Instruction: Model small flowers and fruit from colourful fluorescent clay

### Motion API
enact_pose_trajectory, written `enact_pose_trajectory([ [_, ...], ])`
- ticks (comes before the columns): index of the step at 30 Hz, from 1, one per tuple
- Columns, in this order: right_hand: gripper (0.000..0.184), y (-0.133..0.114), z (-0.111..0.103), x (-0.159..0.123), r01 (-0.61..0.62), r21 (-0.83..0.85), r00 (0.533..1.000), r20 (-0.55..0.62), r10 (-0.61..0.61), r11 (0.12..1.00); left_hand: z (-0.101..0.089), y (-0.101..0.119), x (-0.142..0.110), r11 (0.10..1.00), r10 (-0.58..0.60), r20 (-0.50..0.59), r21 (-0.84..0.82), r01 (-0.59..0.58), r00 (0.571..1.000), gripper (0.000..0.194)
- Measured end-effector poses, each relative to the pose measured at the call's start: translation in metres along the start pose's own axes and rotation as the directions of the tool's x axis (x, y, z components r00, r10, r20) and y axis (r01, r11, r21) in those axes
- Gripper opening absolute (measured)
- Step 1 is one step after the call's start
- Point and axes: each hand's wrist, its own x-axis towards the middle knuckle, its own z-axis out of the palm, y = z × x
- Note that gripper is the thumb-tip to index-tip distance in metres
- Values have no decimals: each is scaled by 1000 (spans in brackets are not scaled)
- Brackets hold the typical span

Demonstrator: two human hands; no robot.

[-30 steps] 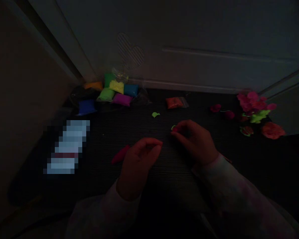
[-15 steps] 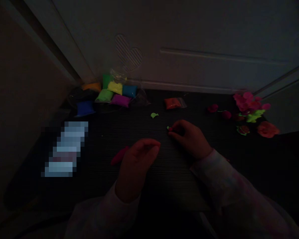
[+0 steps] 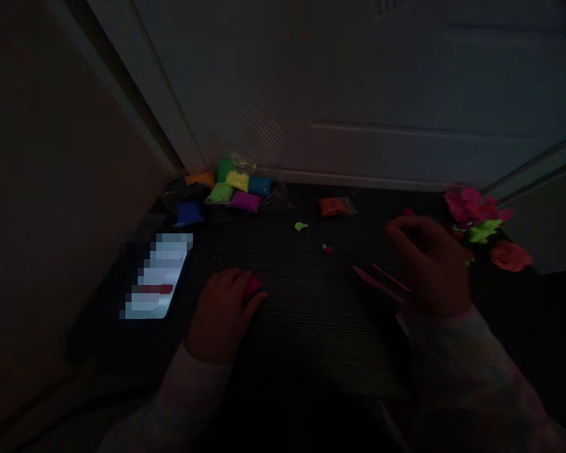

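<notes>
My left hand [image 3: 224,311] is closed over a red-pink lump of modelling clay [image 3: 252,286] on the dark tabletop; the lump shows between thumb and fingers. To the right, my right hand [image 3: 429,267] is raised over the table, thumb and forefinger brought together. Anything between those fingertips is too dark to make out. Just left of its wrist lie two thin pink tools [image 3: 380,283]. A tiny red-and-green clay piece [image 3: 327,250] rests on the table between the hands. Behind it sits a small light-green clay piece [image 3: 300,226].
Clay packets in several colours [image 3: 238,182] are heaped at the back left. An orange packet [image 3: 334,206] lies at the back middle. A lit phone [image 3: 158,280] is on the left. Pink clay flowers [image 3: 474,206] and an orange one [image 3: 511,256] stand at the right, before a pale panel.
My right hand has let go of the red-and-green piece and moved right. My left hand has shifted left onto the red-pink clay and closed on it. The view has shifted.
</notes>
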Motion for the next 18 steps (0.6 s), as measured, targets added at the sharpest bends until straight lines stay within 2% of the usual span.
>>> enact_pose_trajectory([
  [2,8,-10,-13,-10,-40,74,996,-82,46,996,5,-1,-2,1000,-11,19,-17,11,1000,28],
  [4,11,-19,-26,-28,-62,88,994,-89,69,994,3,6,-5,993,-7,43,-118,12,999,25],
  [5,12,-23,-30,-39,-46,54,998,-36,48,997,-1,12,-7,982,5,61,-188,6,998,25],
  [7,14,-30,-34,-62,59,-66,987,153,-48,996,-10,28,-14,945,43,106,-327,-6,993,25],
  [8,15,-33,-33,-73,149,-77,957,262,-124,986,-16,37,-18,923,66,121,-385,-15,990,25],
  [10,25,-40,-30,-92,216,-38,899,398,-183,976,-26,55,-27,880,154,104,-467,-88,983,24],
  [13,33,-51,-25,-112,258,47,855,454,-251,965,-39,75,-42,824,280,24,-519,-227,960,22],
  [15,30,-58,-26,-119,275,95,838,464,-287,957,-45,81,-51,801,329,-22,-524,-291,944,20],
  [18,22,-66,-34,-124,259,131,825,485,-290,957,-52,86,-64,791,349,-59,-517,-328,935,17],
])
